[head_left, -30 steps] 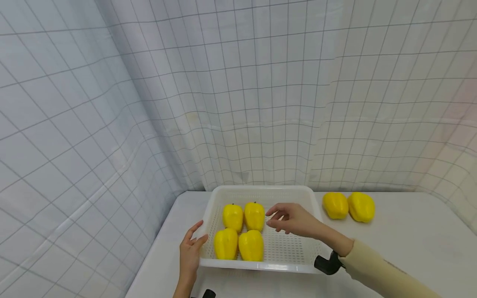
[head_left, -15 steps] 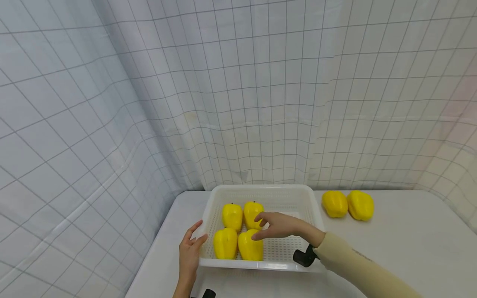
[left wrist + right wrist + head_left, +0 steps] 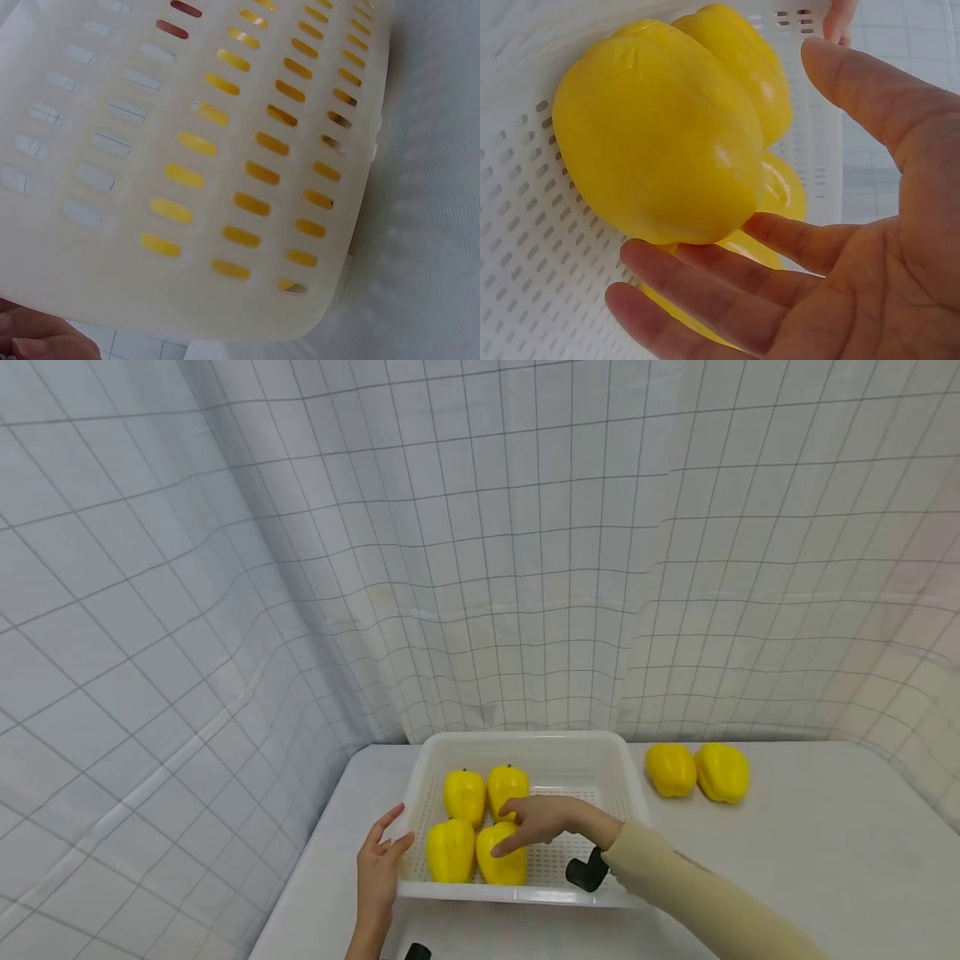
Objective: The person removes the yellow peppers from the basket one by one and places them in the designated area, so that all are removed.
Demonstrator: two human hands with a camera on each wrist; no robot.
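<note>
A white worktop (image 3: 810, 852) is seen against a hanging curtain (image 3: 525, 552) of white cloth with a grey grid. The right hand (image 3: 536, 822) is laid inside a white slotted basket (image 3: 600, 752), fingers relaxed and spread, resting on the near right pepper (image 3: 504, 865); in the right wrist view the fingers (image 3: 705, 289) lie loosely under and beside a pepper (image 3: 660, 135) without being closed round it, so nothing is gripped. A cream sleeve (image 3: 697, 902) covers that arm, and a black wrist strap (image 3: 583, 872) is seen at the cuff. The left hand (image 3: 377, 875) is set against the basket's outer wall at about 9 o'clock of the basket, near its front corner, fingers straight along the plastic; in the left wrist view only a fingertip (image 3: 45, 346) shows below the slotted wall (image 3: 225, 150), through which yellow is visible.

Four yellow peppers are grouped in the left half of the basket: the touched one, the near left pepper (image 3: 450, 852) just beside it at 9 o'clock, and two rear peppers (image 3: 463, 796) at 12 o'clock, close together. The basket's right half shows only its slotted floor. Outside the basket, at about 2 o'clock from the right hand, two loose peppers (image 3: 697, 770) lie on the worktop side by side, touching, well apart from both hands.
</note>
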